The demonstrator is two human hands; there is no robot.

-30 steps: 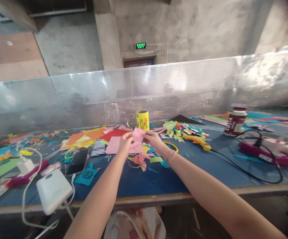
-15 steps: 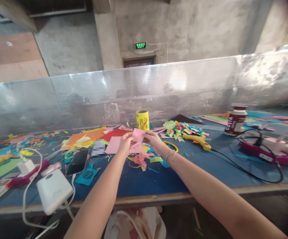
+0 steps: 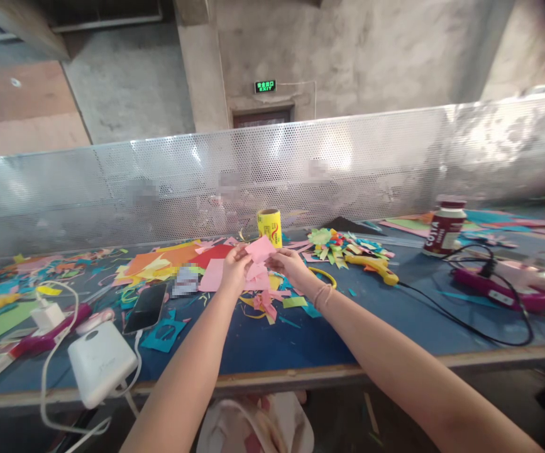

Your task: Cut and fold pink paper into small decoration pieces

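Observation:
Both my hands are raised a little above the blue table (image 3: 263,346) and pinch one small pink piece of paper (image 3: 259,249). My left hand (image 3: 234,272) grips its left side with closed fingers. My right hand (image 3: 290,264) holds its right edge, also closed. Below them lie more pink paper scraps (image 3: 265,303) and a pink sheet (image 3: 212,275). A yellow roll (image 3: 270,227) stands just behind the hands.
A black phone (image 3: 146,307), a white power bank (image 3: 102,362) with cables and a cyan cut-out (image 3: 163,335) lie at the left. A yellow glue gun (image 3: 376,267), a heap of coloured strips (image 3: 338,244), a bottle (image 3: 445,230) and a magenta tool (image 3: 493,289) lie to the right. A perforated metal screen (image 3: 347,163) backs the table.
The pink paper has been turned and lifted slightly between my fingers. My hands stay in nearly the same place.

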